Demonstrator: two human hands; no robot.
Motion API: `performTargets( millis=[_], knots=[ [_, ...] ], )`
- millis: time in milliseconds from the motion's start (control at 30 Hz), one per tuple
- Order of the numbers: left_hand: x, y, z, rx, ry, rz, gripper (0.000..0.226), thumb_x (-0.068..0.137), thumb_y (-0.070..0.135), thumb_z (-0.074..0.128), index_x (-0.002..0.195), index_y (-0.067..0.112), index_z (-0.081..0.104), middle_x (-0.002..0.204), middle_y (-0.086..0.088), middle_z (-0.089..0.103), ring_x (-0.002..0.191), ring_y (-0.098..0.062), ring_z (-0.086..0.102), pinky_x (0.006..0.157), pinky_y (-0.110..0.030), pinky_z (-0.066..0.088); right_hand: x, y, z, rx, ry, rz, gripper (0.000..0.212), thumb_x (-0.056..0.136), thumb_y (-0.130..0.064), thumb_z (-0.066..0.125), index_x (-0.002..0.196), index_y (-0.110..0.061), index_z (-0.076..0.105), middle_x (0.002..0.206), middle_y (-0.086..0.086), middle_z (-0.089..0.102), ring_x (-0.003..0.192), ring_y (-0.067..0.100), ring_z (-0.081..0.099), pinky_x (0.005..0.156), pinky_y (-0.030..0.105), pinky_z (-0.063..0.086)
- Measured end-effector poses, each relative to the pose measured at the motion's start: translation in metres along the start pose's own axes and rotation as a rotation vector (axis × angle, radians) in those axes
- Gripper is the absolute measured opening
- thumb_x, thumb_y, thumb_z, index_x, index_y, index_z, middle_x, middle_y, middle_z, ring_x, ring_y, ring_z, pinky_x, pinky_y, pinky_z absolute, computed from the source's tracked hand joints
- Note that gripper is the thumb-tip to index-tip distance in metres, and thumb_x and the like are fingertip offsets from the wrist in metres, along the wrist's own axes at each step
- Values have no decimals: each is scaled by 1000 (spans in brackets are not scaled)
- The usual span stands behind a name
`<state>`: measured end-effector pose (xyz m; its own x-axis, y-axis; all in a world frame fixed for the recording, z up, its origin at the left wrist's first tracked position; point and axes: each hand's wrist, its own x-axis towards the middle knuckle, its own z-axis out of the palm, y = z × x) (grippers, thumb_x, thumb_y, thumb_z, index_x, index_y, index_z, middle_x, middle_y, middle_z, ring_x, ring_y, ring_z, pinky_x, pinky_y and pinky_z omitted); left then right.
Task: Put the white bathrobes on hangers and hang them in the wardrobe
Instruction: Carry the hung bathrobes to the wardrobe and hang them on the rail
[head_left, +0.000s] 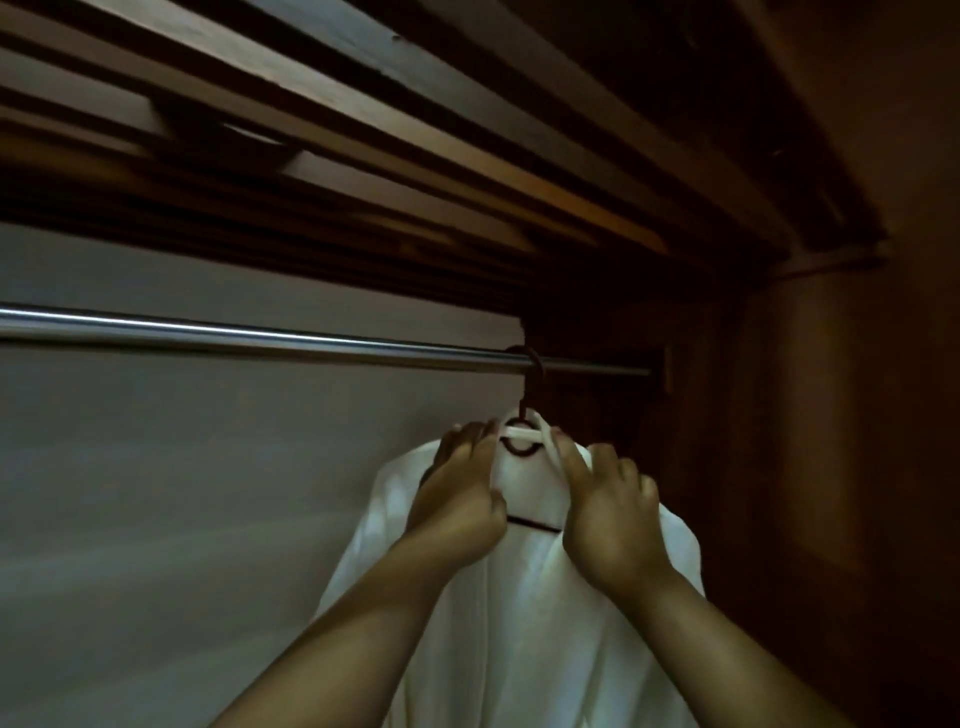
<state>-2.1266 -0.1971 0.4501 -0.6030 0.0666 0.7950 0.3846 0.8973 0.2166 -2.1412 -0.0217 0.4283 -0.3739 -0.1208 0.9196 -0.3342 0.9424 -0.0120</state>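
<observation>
A white bathrobe (530, 613) hangs on a dark hanger (531, 395) whose hook sits over the steel wardrobe rail (260, 335), near the rail's right end. My left hand (460, 493) grips the robe's collar on the left of the hook. On the right shoulder of the robe, my right hand (608, 506) holds the fabric, its fingers by the white loop (522, 432) at the neck. The hanger's lower bar (535, 524) shows between my hands.
Slatted dark wood (415, 130) forms the wardrobe's top above the rail. A dark wooden side wall (805, 415) stands close on the right. A pale back wall (156, 493) fills the left, with bare rail there.
</observation>
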Motion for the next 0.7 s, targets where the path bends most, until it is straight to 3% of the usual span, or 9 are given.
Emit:
performTargets(
  millis=[167,333,400,467,567,700],
  knots=[
    [36,36,59,-86,-21,-5,79,86,17,55,155,29,20,154,1,29,142,-16,28,112,-21,24,13,73,23,-26,-79,50,88,60,-10,73,144,-24,51,99,9,60,77,27,57,68,40,48],
    [56,56,108,-226,-18,-40,72,84,15,53,149,36,30,142,5,41,131,-13,44,107,-28,41,23,123,41,-10,-23,89,73,70,-27,37,140,-26,54,95,7,60,78,27,56,71,42,47],
    [58,59,120,-223,-5,-53,75,81,12,54,148,35,30,140,3,42,129,-15,45,105,-28,42,26,130,43,-7,-30,100,73,66,-25,47,138,-27,55,95,7,59,81,29,57,73,43,46],
    [58,60,131,-204,-7,-74,77,79,12,54,149,30,29,141,-1,41,129,-19,44,105,-30,42,24,133,44,-14,-101,104,75,66,-27,57,141,-28,50,104,8,57,93,31,55,84,46,44],
    [60,60,135,-174,37,-71,76,77,14,54,148,28,31,141,-4,44,129,-23,44,103,-36,44,28,134,36,-12,-229,115,79,78,-33,58,152,-33,32,125,8,46,120,31,42,109,48,28],
    [55,62,140,-118,70,-67,78,77,21,50,150,32,24,146,0,39,135,-23,37,107,-41,40,25,129,35,1,-261,156,89,78,-37,61,156,-34,19,139,8,38,137,32,29,120,54,7]
  ],
)
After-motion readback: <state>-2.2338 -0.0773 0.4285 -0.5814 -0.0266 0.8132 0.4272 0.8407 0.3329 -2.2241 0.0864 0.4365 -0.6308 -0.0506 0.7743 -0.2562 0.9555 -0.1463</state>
